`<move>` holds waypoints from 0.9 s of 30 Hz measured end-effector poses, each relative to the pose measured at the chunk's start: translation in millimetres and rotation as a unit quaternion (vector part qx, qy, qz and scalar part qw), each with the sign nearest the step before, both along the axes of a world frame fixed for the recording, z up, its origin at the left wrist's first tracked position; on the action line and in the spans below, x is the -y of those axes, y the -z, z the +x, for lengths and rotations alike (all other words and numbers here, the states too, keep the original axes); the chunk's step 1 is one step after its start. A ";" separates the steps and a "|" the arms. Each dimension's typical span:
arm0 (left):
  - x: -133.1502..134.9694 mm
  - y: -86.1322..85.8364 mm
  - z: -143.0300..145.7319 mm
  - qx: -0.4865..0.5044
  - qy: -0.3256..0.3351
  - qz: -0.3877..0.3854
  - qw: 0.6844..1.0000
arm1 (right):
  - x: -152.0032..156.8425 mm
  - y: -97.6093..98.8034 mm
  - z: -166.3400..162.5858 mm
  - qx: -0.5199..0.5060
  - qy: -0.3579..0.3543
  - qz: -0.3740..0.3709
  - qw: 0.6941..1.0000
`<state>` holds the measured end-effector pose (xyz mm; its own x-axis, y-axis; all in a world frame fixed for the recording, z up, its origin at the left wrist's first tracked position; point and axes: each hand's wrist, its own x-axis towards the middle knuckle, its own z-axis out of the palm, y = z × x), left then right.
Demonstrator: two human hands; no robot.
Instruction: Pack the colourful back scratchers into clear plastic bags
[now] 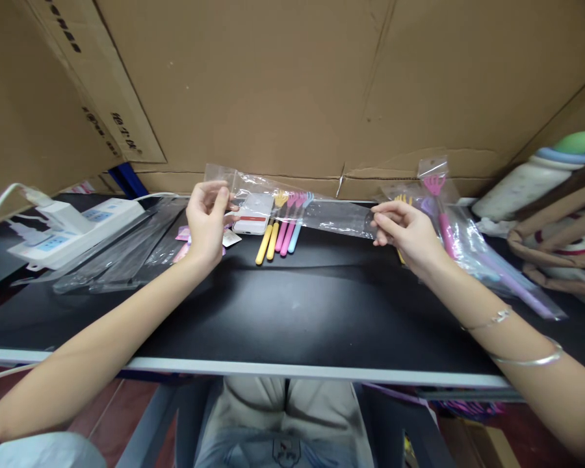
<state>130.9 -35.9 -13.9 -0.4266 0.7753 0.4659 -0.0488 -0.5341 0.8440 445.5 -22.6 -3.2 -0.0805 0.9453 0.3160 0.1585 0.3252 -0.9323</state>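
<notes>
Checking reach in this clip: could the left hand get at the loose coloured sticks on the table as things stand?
Probably yes: the coloured sticks lie just beside the left hand with nothing between, though it now pinches the clear bag.

Your left hand (206, 218) and right hand (400, 231) pinch the two ends of a clear plastic bag (292, 205), stretched level above the black table (283, 312); under it lie four coloured forks (283, 227) beside a white phone (253, 214)

Single head-worn view, close above black table (292, 312), looked forward and down. Cardboard wall (292, 84) filled 12 o'clock; table's near edge and wearer's lap at 6 o'clock; forearms entered from 7 and 5.
</notes>
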 end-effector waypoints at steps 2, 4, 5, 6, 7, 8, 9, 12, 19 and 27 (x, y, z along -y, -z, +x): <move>-1.7 1.5 -2.3 -0.015 -0.009 -0.007 1.000 | -0.7 0.6 0.3 0.006 0.005 -0.005 1.000; -4.7 3.5 -6.4 -0.030 -0.028 -0.009 0.999 | -1.2 1.0 0.6 0.012 0.011 -0.017 1.000; -6.5 4.4 -8.8 -0.036 -0.043 -0.006 0.998 | -1.2 1.1 0.4 0.014 0.011 -0.027 0.999; -8.1 5.1 -11.1 -0.042 -0.058 0.002 0.997 | -0.8 1.2 -0.1 0.017 0.008 -0.040 0.999; -9.4 5.4 -13.1 -0.048 -0.072 0.012 0.996 | -0.1 1.3 -0.9 0.021 0.001 -0.054 0.998; -10.2 5.3 -14.8 -0.054 -0.084 0.023 0.995 | 0.7 1.5 -2.0 0.026 -0.011 -0.066 0.997; -10.3 4.6 -15.9 -0.061 -0.093 0.034 0.993 | 1.6 1.8 -3.2 0.032 -0.024 -0.076 0.996; -5.9 0.2 -16.6 -0.093 -0.100 0.064 0.989 | 3.5 3.7 -6.7 0.045 -0.051 -0.092 0.993; 17.1 -11.8 -12.3 -0.184 -0.138 0.156 0.961 | 1.7 8.8 -7.0 0.080 -0.062 -0.128 0.987; 23.3 -23.3 -9.9 -0.369 -0.364 0.228 0.824 | 1.8 10.7 -6.1 0.131 -0.091 -0.145 0.976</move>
